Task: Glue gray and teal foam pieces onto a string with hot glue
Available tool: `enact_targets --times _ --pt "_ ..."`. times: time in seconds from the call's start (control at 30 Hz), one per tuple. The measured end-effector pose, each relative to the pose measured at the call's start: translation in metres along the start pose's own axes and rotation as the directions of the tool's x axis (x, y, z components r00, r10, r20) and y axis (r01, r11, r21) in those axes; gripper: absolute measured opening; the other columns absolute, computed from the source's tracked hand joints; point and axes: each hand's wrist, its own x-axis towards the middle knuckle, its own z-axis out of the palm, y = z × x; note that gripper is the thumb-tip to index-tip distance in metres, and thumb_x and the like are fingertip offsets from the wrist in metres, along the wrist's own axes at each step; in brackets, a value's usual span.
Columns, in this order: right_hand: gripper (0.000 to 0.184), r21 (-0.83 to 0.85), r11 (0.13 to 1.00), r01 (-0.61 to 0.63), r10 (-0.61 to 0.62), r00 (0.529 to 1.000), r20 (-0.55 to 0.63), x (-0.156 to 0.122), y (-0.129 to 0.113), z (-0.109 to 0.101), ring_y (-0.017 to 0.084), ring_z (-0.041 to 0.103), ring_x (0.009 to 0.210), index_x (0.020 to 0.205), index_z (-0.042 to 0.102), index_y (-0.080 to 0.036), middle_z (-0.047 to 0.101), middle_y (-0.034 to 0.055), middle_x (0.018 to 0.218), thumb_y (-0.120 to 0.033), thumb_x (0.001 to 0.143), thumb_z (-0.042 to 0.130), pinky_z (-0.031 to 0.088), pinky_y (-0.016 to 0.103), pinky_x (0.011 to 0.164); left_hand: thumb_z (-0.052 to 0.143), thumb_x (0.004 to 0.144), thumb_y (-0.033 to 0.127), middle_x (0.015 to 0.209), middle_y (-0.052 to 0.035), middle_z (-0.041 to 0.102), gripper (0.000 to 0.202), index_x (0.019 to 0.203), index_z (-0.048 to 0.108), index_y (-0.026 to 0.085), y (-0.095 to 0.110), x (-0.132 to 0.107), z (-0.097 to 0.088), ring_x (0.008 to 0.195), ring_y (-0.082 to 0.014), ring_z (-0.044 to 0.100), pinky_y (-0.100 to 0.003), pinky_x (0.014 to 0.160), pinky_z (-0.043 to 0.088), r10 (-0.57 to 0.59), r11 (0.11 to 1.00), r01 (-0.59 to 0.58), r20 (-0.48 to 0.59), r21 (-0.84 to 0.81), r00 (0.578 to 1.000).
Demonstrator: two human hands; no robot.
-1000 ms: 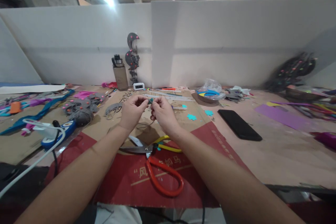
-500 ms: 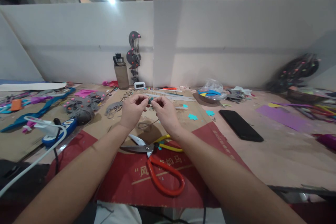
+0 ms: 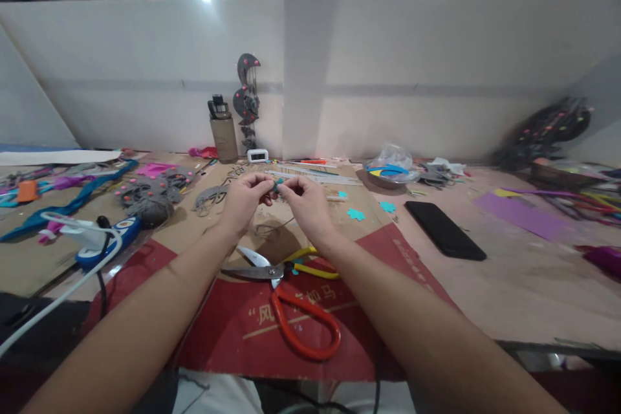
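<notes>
My left hand (image 3: 249, 200) and my right hand (image 3: 304, 204) meet over the middle of the table, thumbs and forefingers pinched together. Between the fingertips is a small teal piece (image 3: 277, 185), gripped from both sides; its exact shape is mostly covered. Below my hands, a thin grey cord (image 3: 272, 228) curves over the cardboard. Nearer to me lie large scissors with red handles (image 3: 310, 326), blades apart, and beside them a tool with yellow handles (image 3: 315, 270), partly behind my right forearm. Several flat turquoise flower-shaped cutouts (image 3: 356, 214) rest right of my right hand.
A black phone (image 3: 445, 230) lies to the right, near a purple sheet (image 3: 521, 212). A bowl with a plastic bag (image 3: 392, 171) stands at the back. On the left are a blue power strip (image 3: 109, 244), grey yarn (image 3: 154, 210) and a bottle (image 3: 224, 136).
The teal piece has turned slightly between my fingertips and shows a little more of itself. Both hands stay in nearly the same place; the view has tilted slightly.
</notes>
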Motion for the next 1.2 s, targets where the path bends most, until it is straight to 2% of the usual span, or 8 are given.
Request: enact_targets --times 0.17,0.33,0.87,1.03,1.1,1.2 --pt "0.017 0.031 0.999 -0.034 0.034 0.999 -0.005 0.0006 -0.0001 -0.0004 0.010 0.047 0.060 0.067 0.058 -0.016 0.057 -0.0015 0.063 -0.033 0.072 0.058 0.036 0.025 0.059 0.069 0.063 0.026 0.058 -0.0003 0.058 0.018 0.071 0.061 0.013 0.0027 0.0004 -0.0003 0.052 -0.0085 0.053 -0.020 0.048 0.040 -0.087 0.990 0.094 0.065 -0.105 0.994" --pt "0.017 0.060 0.997 -0.046 0.045 0.999 0.008 0.0011 0.0028 -0.0003 0.010 0.046 0.060 0.066 0.058 -0.016 0.056 -0.0018 0.062 -0.033 0.071 0.059 0.035 0.025 0.059 0.070 0.061 0.026 0.059 -0.0001 0.057 0.019 0.071 0.061 0.013 0.0060 0.0006 0.0003 0.053 -0.0077 0.052 -0.020 0.048 0.038 -0.119 0.984 0.128 0.080 -0.123 0.990" --pt "0.023 -0.035 0.998 -0.052 0.051 0.999 -0.018 0.0013 0.0049 -0.0010 0.010 0.042 0.058 0.064 0.054 -0.017 0.050 -0.0029 0.061 -0.038 0.072 0.058 0.032 0.025 0.056 0.067 0.064 0.026 0.056 0.0010 0.056 0.015 0.070 0.060 0.014 0.0026 -0.0009 0.0010 0.050 -0.0076 0.050 -0.019 0.046 0.038 -0.050 0.998 0.052 0.050 -0.039 0.997" --pt "0.025 0.016 0.998 -0.065 0.066 0.995 -0.076 0.0012 0.0042 -0.0006 0.009 0.039 0.055 0.083 0.053 -0.020 0.042 -0.0068 0.060 -0.037 0.069 0.062 0.031 0.023 0.053 0.067 0.065 0.027 0.058 0.0011 0.055 0.015 0.070 0.060 0.015 0.0044 -0.0021 -0.0002 0.051 -0.0076 0.049 -0.019 0.045 0.036 -0.045 0.999 0.045 0.059 -0.010 0.997" --pt "0.025 0.023 0.997 -0.067 0.068 0.996 -0.053 0.0009 0.0016 -0.0005 0.009 0.037 0.054 0.087 0.055 -0.020 0.039 -0.0072 0.058 -0.035 0.069 0.061 0.029 0.023 0.052 0.066 0.065 0.027 0.058 0.0012 0.055 0.015 0.071 0.060 0.015 0.0053 -0.0029 -0.0007 0.051 -0.0074 0.049 -0.019 0.044 0.035 -0.044 0.999 0.043 0.064 0.010 0.997" --pt "0.018 0.003 0.997 -0.075 0.075 0.997 -0.007 0.0010 -0.0004 -0.0003 0.009 0.034 0.053 0.077 0.058 -0.019 0.040 -0.0059 0.057 -0.035 0.070 0.060 0.027 0.023 0.051 0.066 0.067 0.027 0.057 0.0018 0.053 0.014 0.071 0.060 0.015 0.0066 -0.0042 -0.0009 0.050 -0.0067 0.046 -0.018 0.043 0.033 -0.044 0.999 0.042 0.069 0.025 0.997"
